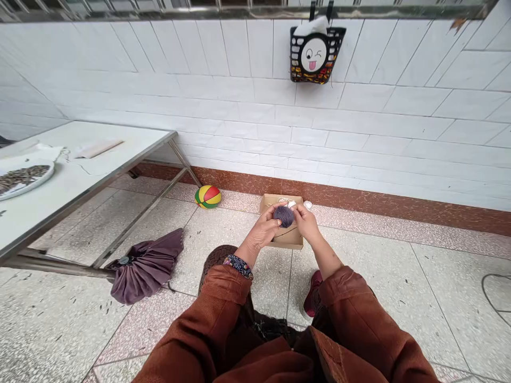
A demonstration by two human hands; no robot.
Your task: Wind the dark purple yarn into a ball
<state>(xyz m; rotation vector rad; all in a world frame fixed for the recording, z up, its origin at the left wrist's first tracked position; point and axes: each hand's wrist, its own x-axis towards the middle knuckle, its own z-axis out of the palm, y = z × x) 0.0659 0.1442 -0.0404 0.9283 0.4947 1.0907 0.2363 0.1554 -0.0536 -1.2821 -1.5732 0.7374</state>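
Note:
A ball of dark purple-grey yarn [284, 217] is held up over an open cardboard box [288, 241] on the floor. My left hand [266, 227] is closed around the ball's left side, with the thumb across its front. On the other side, the fingers of my right hand [305, 221] pinch at the ball's right edge; whether they grip a loose strand or the ball itself is too small to tell. Just behind the ball a small white bundle [291, 204] shows in the box, and another white bundle [307, 205] lies by the box's far right corner.
A low white table [99, 165] with a plate of dried brown pieces [40, 181] stands at left. Beneath its edge lies a folded purple umbrella [147, 263]. A striped toy ball [208, 197] rests near the tiled wall, where a black basket [316, 56] hangs. A cable [485, 290] lies right.

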